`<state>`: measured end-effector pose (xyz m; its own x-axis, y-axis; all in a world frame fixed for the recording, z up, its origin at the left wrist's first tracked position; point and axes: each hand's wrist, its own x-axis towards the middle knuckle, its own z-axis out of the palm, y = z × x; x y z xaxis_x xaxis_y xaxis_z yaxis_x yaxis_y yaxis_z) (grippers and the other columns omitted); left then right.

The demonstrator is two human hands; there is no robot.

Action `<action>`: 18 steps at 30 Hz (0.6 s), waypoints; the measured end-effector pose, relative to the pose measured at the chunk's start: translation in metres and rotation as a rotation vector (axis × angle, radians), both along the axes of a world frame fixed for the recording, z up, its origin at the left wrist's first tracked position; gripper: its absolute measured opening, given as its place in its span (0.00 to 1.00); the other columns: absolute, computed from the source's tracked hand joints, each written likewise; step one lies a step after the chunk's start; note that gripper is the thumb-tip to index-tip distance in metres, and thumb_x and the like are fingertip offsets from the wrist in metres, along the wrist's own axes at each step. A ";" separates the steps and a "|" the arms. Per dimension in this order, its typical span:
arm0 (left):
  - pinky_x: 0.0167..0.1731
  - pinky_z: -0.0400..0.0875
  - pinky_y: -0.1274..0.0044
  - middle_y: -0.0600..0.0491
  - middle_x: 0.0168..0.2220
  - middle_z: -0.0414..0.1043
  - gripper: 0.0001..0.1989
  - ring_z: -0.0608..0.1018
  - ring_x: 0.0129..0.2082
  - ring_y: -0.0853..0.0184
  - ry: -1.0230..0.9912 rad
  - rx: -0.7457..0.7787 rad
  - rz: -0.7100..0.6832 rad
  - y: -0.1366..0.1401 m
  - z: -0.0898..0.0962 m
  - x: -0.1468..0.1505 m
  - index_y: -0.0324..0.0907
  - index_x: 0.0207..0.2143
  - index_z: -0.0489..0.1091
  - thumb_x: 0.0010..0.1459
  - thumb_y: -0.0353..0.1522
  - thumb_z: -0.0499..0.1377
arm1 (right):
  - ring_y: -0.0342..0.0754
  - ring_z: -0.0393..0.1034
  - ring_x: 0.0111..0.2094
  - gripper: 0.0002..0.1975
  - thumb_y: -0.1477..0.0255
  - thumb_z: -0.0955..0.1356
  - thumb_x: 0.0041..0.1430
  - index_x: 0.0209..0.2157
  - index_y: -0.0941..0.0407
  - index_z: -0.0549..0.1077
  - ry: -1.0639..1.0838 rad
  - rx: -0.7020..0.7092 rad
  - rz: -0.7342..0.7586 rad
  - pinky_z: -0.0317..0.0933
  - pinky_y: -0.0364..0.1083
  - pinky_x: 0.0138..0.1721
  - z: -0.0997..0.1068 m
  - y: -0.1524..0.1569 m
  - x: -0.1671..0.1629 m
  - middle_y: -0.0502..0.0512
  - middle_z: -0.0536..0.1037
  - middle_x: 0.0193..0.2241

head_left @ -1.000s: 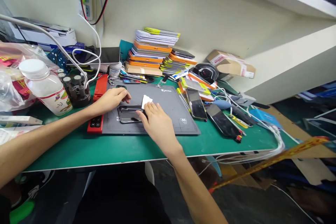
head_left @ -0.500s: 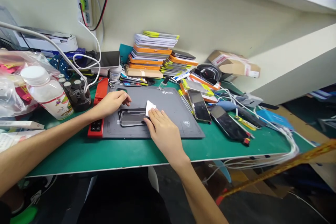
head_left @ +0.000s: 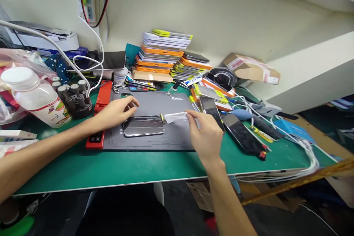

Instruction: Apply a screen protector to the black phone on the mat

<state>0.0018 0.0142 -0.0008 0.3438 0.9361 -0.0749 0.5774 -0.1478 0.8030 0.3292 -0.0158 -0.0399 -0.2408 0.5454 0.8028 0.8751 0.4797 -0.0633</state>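
A black phone screen (head_left: 143,127) lies flat on the grey work mat (head_left: 178,134), with a small gold-coloured flex end (head_left: 162,118) at its upper right corner. My left hand (head_left: 120,111) hovers or rests at the screen's upper left corner, fingers loosely curved and the thumb apart; whether it touches the glass I cannot tell. Between thumb and fingertips, my right hand (head_left: 206,132) pinches one end of a white wipe (head_left: 175,117). The wipe stretches left from the fingers, to the right of the screen.
A red control unit (head_left: 95,140) edges the mat's left side. Further left stand a white-capped bottle (head_left: 38,99) and a screwdriver holder (head_left: 76,101). Stacked boxes (head_left: 160,57) line the wall. Several phones, including one with a dark screen (head_left: 243,134), and tangled white cables (head_left: 306,151) occupy the right.
My right hand has moved right, off the phone screen, pulling the wipe along; the wipe now hangs stretched from its fingertips. My left hand stays near the screen's upper left corner. The view has shifted slightly.
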 end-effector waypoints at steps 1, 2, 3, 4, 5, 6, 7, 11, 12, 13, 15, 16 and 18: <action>0.52 0.76 0.94 0.53 0.49 0.77 0.47 0.72 0.41 0.93 0.023 0.031 -0.013 -0.001 0.000 0.001 0.39 0.57 0.69 0.51 0.67 0.49 | 0.53 0.78 0.43 0.09 0.73 0.67 0.77 0.48 0.61 0.81 0.009 -0.010 -0.024 0.71 0.51 0.46 -0.001 0.004 0.005 0.59 0.84 0.42; 0.56 0.77 0.92 0.53 0.52 0.76 0.47 0.72 0.44 0.93 0.047 0.062 -0.029 -0.002 0.000 0.002 0.39 0.56 0.70 0.52 0.66 0.48 | 0.54 0.77 0.44 0.11 0.72 0.66 0.77 0.49 0.60 0.81 0.008 -0.027 -0.037 0.71 0.52 0.47 -0.002 0.007 0.008 0.59 0.83 0.43; 0.60 0.77 0.91 0.53 0.54 0.75 0.45 0.71 0.46 0.92 0.071 0.091 -0.050 -0.004 0.000 0.003 0.39 0.55 0.71 0.52 0.65 0.48 | 0.55 0.77 0.47 0.12 0.71 0.66 0.78 0.50 0.60 0.81 -0.001 -0.047 -0.042 0.71 0.53 0.49 -0.004 0.008 0.009 0.61 0.83 0.46; 0.65 0.77 0.89 0.54 0.57 0.74 0.44 0.71 0.49 0.92 0.095 0.114 -0.077 -0.006 0.001 0.005 0.40 0.54 0.72 0.54 0.64 0.48 | 0.57 0.77 0.51 0.13 0.70 0.65 0.78 0.53 0.60 0.81 -0.012 -0.064 -0.043 0.71 0.56 0.53 -0.005 0.007 0.009 0.63 0.82 0.50; 0.69 0.76 0.87 0.54 0.58 0.73 0.42 0.71 0.51 0.91 0.121 0.130 -0.111 -0.007 0.001 0.006 0.40 0.54 0.73 0.55 0.63 0.48 | 0.59 0.75 0.56 0.15 0.70 0.65 0.78 0.55 0.60 0.80 -0.016 -0.069 -0.043 0.70 0.58 0.57 -0.006 0.004 0.007 0.64 0.80 0.54; 0.72 0.74 0.86 0.55 0.59 0.72 0.39 0.70 0.52 0.90 0.146 0.141 -0.149 -0.009 0.002 0.007 0.41 0.53 0.74 0.56 0.61 0.49 | 0.60 0.73 0.60 0.16 0.70 0.65 0.78 0.58 0.61 0.78 -0.010 -0.066 -0.030 0.68 0.61 0.61 -0.006 0.000 0.004 0.65 0.78 0.59; 0.74 0.72 0.85 0.55 0.59 0.73 0.37 0.70 0.53 0.90 0.170 0.146 -0.189 -0.009 0.004 0.008 0.41 0.51 0.75 0.57 0.60 0.50 | 0.59 0.72 0.62 0.16 0.72 0.65 0.78 0.60 0.60 0.77 0.005 -0.060 -0.005 0.66 0.61 0.64 -0.005 -0.006 0.000 0.64 0.77 0.60; 0.75 0.68 0.85 0.56 0.53 0.75 0.34 0.68 0.52 0.89 0.265 0.158 -0.275 -0.008 0.007 0.010 0.43 0.48 0.77 0.57 0.59 0.53 | 0.49 0.79 0.53 0.12 0.77 0.67 0.76 0.54 0.57 0.79 0.020 -0.188 0.217 0.71 0.49 0.56 0.004 -0.026 -0.017 0.57 0.83 0.51; 0.76 0.67 0.85 0.56 0.52 0.75 0.34 0.68 0.53 0.89 0.283 0.162 -0.283 -0.007 0.008 0.010 0.44 0.48 0.77 0.56 0.60 0.54 | 0.49 0.80 0.51 0.11 0.76 0.67 0.76 0.54 0.58 0.79 0.008 -0.242 0.231 0.72 0.48 0.53 0.006 -0.028 -0.019 0.56 0.83 0.50; 0.76 0.66 0.84 0.56 0.52 0.75 0.34 0.68 0.53 0.89 0.298 0.167 -0.291 -0.007 0.008 0.010 0.44 0.48 0.77 0.56 0.60 0.55 | 0.48 0.80 0.49 0.11 0.74 0.67 0.77 0.55 0.58 0.79 0.002 -0.281 0.229 0.72 0.47 0.50 0.009 -0.026 -0.019 0.56 0.83 0.51; 0.77 0.65 0.83 0.56 0.52 0.75 0.34 0.67 0.54 0.88 0.316 0.184 -0.297 -0.008 0.008 0.011 0.45 0.49 0.77 0.54 0.60 0.57 | 0.46 0.81 0.44 0.12 0.73 0.68 0.77 0.57 0.60 0.77 -0.007 -0.329 0.235 0.73 0.46 0.45 0.013 -0.018 -0.017 0.56 0.83 0.51; 0.77 0.65 0.83 0.56 0.52 0.75 0.34 0.67 0.53 0.88 0.321 0.197 -0.287 -0.009 0.008 0.011 0.44 0.49 0.77 0.54 0.60 0.57 | 0.45 0.81 0.42 0.12 0.73 0.68 0.77 0.57 0.60 0.77 -0.023 -0.343 0.260 0.73 0.45 0.44 0.015 -0.012 -0.015 0.55 0.83 0.51; 0.75 0.65 0.84 0.55 0.50 0.74 0.34 0.66 0.52 0.88 0.322 0.228 -0.230 -0.011 0.008 0.011 0.42 0.49 0.76 0.56 0.59 0.56 | 0.46 0.81 0.45 0.12 0.73 0.70 0.76 0.56 0.59 0.78 -0.081 -0.352 0.329 0.73 0.46 0.48 0.018 0.000 -0.011 0.54 0.83 0.50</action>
<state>0.0124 0.0032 0.0070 0.5377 0.8430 -0.0127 0.7237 -0.4537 0.5200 0.3180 -0.0157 -0.0223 -0.5004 0.6646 0.5549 0.6895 0.6935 -0.2088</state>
